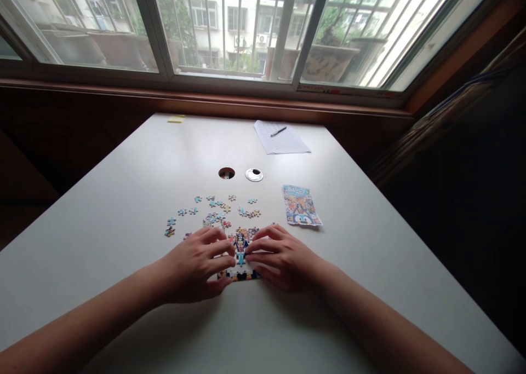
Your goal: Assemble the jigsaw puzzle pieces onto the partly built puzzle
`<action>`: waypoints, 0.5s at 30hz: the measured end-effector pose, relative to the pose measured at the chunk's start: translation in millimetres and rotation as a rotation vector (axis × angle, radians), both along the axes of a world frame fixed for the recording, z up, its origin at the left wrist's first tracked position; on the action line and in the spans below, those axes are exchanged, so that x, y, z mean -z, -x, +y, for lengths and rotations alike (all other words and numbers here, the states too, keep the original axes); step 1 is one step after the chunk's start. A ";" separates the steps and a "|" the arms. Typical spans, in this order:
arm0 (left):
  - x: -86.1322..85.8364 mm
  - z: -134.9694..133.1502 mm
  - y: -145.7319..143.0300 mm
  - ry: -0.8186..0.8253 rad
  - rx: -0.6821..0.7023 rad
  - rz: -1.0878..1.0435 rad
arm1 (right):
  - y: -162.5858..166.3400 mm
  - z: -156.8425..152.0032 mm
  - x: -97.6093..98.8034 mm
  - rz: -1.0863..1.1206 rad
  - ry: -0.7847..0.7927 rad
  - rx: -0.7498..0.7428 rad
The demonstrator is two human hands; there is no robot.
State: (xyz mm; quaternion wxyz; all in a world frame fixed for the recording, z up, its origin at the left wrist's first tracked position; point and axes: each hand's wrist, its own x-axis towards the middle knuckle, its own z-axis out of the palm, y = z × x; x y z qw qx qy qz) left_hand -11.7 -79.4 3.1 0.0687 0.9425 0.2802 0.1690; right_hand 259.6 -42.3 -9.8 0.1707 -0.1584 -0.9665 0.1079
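Observation:
A partly joined jigsaw puzzle (241, 276) lies flat on the white table between my two hands. My left hand (197, 264) rests at its left side, fingers apart and curved over the edge pieces. On the opposite side my right hand (283, 256) has its fingers spread, with the fingertips touching the puzzle's right part. A light blue piece (240, 258) shows in the gap between the hands. Loose puzzle pieces (213, 218) are scattered just beyond the puzzle, several of them to the left. My hands hide both sides of the puzzle.
A picture card (302, 205) of a cartoon scene lies to the right. Farther back are a round hole (226, 173) in the table, a metal grommet ring (254, 174), paper sheets (283, 141) with a pen (278, 131), and yellow sticky notes (176, 119). A barred window stands behind.

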 end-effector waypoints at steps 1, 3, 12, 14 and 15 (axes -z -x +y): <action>4.1 -6.3 -1.0 -0.001 -0.036 -0.020 | 0.0 0.1 0.6 0.003 0.000 -0.001; 12.5 -14.8 -0.8 -0.005 -0.096 -0.049 | 0.1 0.3 1.4 0.016 0.006 0.000; 30.0 -14.5 4.8 -0.049 -0.101 -0.139 | -1.3 0.9 -0.5 0.048 0.072 -0.032; 30.7 -14.4 4.7 -0.055 -0.095 -0.133 | -1.3 1.2 -0.9 0.046 0.084 -0.038; 30.9 -14.3 4.6 -0.060 -0.094 -0.132 | -1.2 1.4 -1.0 0.045 0.088 -0.040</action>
